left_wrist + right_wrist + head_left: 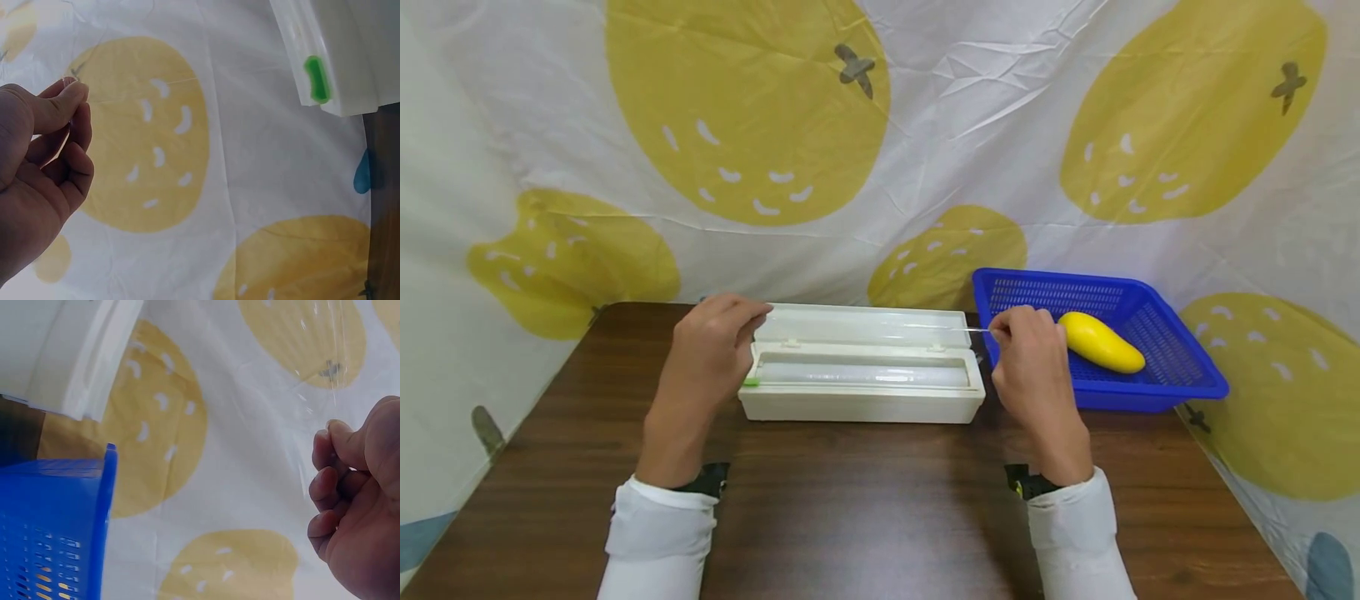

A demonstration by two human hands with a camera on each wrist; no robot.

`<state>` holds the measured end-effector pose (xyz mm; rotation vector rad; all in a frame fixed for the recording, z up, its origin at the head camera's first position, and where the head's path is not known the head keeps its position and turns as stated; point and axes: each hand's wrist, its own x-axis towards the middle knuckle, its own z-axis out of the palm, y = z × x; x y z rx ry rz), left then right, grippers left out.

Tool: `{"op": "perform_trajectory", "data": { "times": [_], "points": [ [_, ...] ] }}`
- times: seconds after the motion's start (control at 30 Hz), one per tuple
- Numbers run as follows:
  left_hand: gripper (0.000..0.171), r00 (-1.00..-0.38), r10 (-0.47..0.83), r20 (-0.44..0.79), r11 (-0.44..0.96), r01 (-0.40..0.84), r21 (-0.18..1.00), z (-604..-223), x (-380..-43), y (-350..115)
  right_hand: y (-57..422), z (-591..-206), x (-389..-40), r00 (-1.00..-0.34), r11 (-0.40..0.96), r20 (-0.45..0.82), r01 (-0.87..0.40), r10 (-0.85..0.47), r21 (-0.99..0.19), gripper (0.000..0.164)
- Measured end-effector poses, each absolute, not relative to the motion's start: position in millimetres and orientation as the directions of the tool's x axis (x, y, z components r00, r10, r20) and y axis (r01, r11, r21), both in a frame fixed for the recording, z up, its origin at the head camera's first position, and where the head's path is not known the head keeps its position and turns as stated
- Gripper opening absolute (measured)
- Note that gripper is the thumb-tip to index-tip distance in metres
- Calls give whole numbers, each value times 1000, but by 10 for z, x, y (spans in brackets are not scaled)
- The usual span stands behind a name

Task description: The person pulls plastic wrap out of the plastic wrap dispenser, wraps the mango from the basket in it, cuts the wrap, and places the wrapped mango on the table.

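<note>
A clear sheet of cling film (925, 327) stretches between the two hands above a white dispenser box (861, 406). At the film's left end, the left hand (703, 362) pinches it between thumb and forefinger. My right hand (1033, 367) pinches the opposite end the same way, and the film shows faintly above its fingertips in the right wrist view. Behind the box body, the dispenser lid (865, 321) is tipped back. A roll of film (865, 373) lies inside, and a small green tab (317, 80) sits at the box's left end.
Right of the box stands a blue plastic basket (1180, 354) holding a yellow mango (1101, 342). Both rest on a dark wooden table (880, 517). A white cloth with a yellow fruit print (925, 167) hangs behind the table.
</note>
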<state>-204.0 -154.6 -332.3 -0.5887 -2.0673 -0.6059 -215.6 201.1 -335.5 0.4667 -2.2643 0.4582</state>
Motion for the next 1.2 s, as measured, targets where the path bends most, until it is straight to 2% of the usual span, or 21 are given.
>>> {"op": "perform_trajectory", "data": {
  "times": [0.2, 0.4, 0.67, 0.83, 1.2],
  "points": [
    [13, -483, 171, 859, 779, 600, 183, -3232, -1941, -1523, 2028, -3309, -2097, -561, 845, 806, -510, -186, -161, 5],
    [14, -458, 156, 875, 777, 604, 177, -3150, -1875, -1524, 2007, -3238, -2041, -514, 836, 839, -528, -178, -146, 6],
    [13, -429, 136, 893, 772, 610, 175, -3071, -1808, -1520, 1996, -3146, -1934, -530, 839, 830, -521, -172, -159, 8],
    [12, -365, 125, 923, 751, 642, 152, -3030, -1778, -1509, 1992, -3096, -1881, -535, 830, 831, -525, -153, -185, 7],
    [15, -273, 122, 954, 737, 669, 97, -2929, -1704, -1510, 1968, -3006, -1804, -459, 794, 879, -579, -129, -186, 5]
  ]
}}
